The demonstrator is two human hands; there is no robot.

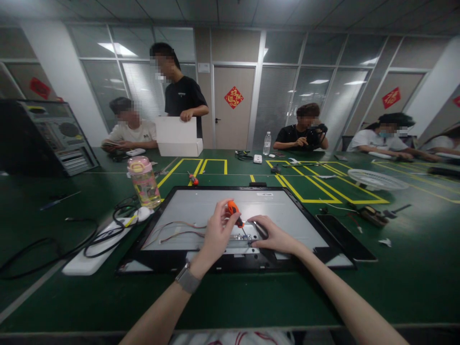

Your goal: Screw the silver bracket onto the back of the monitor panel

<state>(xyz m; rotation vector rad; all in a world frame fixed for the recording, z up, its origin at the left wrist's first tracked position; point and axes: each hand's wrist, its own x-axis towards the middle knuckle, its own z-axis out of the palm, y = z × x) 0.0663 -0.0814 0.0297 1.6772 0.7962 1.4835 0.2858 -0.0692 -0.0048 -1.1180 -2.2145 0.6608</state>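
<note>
A flat display panel (172,206) with a black frame lies back side up on the table in front of me. Above its lower middle, my left hand (220,227) pinches the orange handle of a screwdriver (233,209). The shaft slants down to a small metal bracket (257,250) at the panel's lower edge. My right hand (275,235) curls around the bracket's right end, thumb in front and fingers behind; its exact contact is partly hidden. Thin wires (179,233) run leftward across the panel from beneath my left hand.
Left of the panel are a white power strip (81,261) with black cables and a pink-lidded bottle (143,184). A phone-like black slab (345,237) lies right. Farther back are a red screwdriver (193,179), white box (179,146), computer case (46,139) and several people.
</note>
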